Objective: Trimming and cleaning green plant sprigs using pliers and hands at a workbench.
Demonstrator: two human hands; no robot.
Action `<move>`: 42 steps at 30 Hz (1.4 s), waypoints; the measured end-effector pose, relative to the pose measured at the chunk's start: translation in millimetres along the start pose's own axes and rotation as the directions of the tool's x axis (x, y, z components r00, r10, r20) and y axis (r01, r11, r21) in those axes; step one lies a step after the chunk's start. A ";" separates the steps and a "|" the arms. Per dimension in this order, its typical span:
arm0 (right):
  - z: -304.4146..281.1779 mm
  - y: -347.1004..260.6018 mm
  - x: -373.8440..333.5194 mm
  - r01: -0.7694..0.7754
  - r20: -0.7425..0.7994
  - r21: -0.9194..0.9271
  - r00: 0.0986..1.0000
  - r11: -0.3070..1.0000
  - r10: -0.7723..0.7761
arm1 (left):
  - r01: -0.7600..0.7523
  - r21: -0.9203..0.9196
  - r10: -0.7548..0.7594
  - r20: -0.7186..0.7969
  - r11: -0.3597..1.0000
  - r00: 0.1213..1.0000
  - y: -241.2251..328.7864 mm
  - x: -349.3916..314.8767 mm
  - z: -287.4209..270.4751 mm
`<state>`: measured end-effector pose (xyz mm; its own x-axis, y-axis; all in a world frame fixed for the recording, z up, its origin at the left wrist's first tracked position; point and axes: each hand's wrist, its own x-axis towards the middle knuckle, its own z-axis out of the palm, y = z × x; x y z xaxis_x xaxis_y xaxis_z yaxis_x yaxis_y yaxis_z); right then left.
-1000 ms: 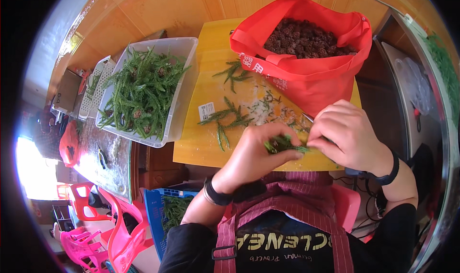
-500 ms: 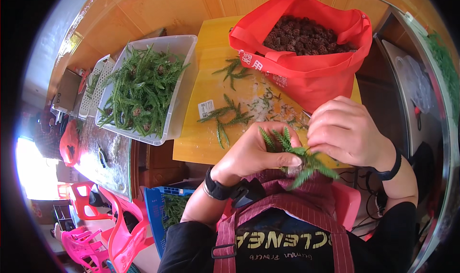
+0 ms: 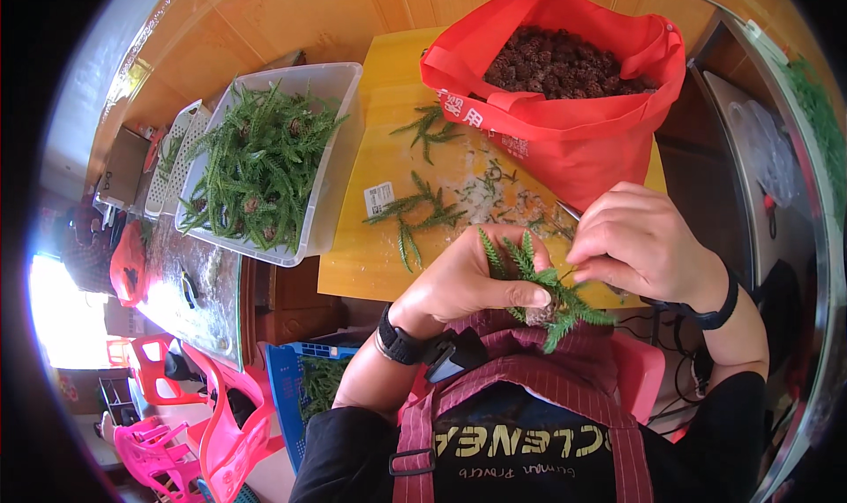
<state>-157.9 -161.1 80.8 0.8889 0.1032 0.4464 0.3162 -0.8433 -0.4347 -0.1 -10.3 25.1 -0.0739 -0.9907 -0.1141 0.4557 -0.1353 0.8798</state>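
My left hand (image 3: 481, 278) is closed around an artificial green sprig (image 3: 565, 304), its thumb pressing on a brownish pine cone (image 3: 535, 311) at the centre. My right hand (image 3: 640, 247) is closed in a pinch just right of the sprig, on what looks like a thin stem (image 3: 567, 274). A narrow metal tip (image 3: 569, 210) sticks out beside its fingers; the rest of that tool is hidden by the hand. Beyond both hands, loose green sprigs (image 3: 415, 210) and clippings lie on the yellow table (image 3: 353, 260).
A red bag (image 3: 565, 150) of brown pine cones (image 3: 565, 62) stands at the back right. To the left, a translucent bin (image 3: 340, 141) holds several finished-looking sprigs (image 3: 265, 168). A blue basket (image 3: 284, 388) is below it, with pink chairs (image 3: 225, 415) farther left.
The sprig has turned a little in my left hand, its lower fronds shifting up. My right fingers have curled and moved slightly, showing the thin stem more plainly.
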 end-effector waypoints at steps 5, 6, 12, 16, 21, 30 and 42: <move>0.7 -4.8 -5.0 -0.281 0.086 -0.169 0.951 0.945 0.298 | -0.266 0.861 0.525 -0.002 0.434 0.851 0.9 -2.9 20.0; 1.6 -3.8 -6.4 -0.280 0.086 -0.168 0.951 0.945 0.297 | -0.285 0.943 0.633 0.116 0.172 0.766 -3.1 -1.8 22.8; 0.8 -1.6 -4.7 -0.243 -0.006 0.157 0.969 0.957 0.246 | 0.005 0.268 0.034 -0.139 0.963 0.990 9.5 -3.6 4.5; 1.4 4.0 -2.7 0.000 -0.049 0.080 0.999 0.997 0.004 | -0.005 0.007 0.005 -0.008 1.000 1.000 -1.2 -0.5 0.4; -2.2 -6.2 -2.0 -0.068 -0.002 -0.027 0.998 0.997 0.068 | -0.198 0.493 0.272 -0.083 0.847 0.959 6.6 -4.0 15.2; 0.0 -8.2 -5.9 -0.409 0.108 0.402 0.910 0.819 0.401 | -0.037 0.076 0.041 -0.049 0.996 0.998 0.3 -5.3 4.1; 23.8 -2.0 -17.2 -0.536 0.049 0.566 0.781 0.627 0.623 | -0.279 0.864 0.586 -0.023 0.419 0.810 -0.6 -7.0 23.4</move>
<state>-165.9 -148.7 55.4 0.9072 -0.4188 0.0390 -0.0907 -0.2854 -0.9541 -20.6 -3.0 36.1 0.2272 -0.8821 0.4126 -0.5551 0.2308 0.7991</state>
